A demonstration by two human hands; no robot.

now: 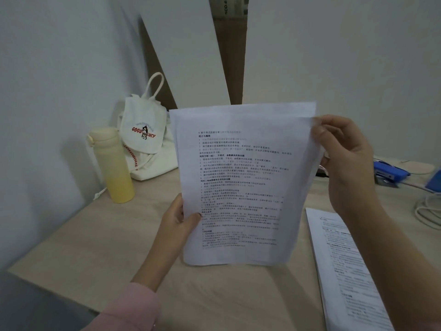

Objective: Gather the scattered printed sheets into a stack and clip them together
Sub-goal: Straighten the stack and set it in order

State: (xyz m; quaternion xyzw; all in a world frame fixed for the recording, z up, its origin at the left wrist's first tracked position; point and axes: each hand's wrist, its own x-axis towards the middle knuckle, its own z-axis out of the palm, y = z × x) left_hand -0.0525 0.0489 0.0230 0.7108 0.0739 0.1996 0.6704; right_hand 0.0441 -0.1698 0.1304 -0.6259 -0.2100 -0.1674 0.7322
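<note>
It looked like a home study corner: a pale counter (95,235) against white walls (47,68), canvas bag (145,139) and bottle (112,163) at 10 o'clock, blue stapler (389,172) at 3 o'clock.

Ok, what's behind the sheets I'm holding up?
Past the left edge of the sheets the bag pokes out, with a leaning white board above. The desk and wall directly behind are covered, so anything there cannot be seen.

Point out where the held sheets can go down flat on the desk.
Bare desk lies front-left, between the yellow bottle and the left hand. The right side is crowded: loose sheets, blue stapler, white cables.
</note>
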